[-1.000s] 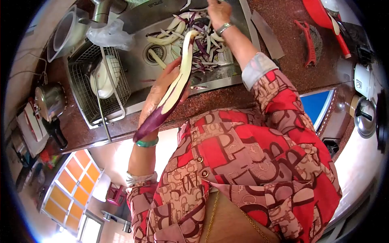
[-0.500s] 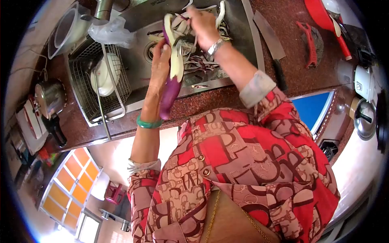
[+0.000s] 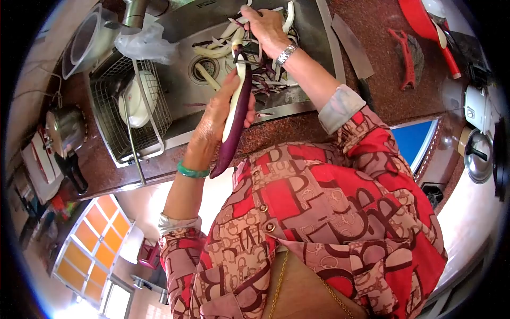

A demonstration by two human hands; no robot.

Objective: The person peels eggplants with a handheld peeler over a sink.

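Left hand (image 3: 215, 119) grips the half-peeled eggplant (image 3: 235, 114) over the sink (image 3: 180, 80). Right hand (image 3: 265, 29), at its 1 o'clock, pinches a peeler (image 3: 245, 56) against the far tip. Risk: wet skin slipping, blade glancing toward the left fingers.

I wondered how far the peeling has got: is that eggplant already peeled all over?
No, the eggplant in the left hand shows one pale peeled strip, with purple skin beside it.
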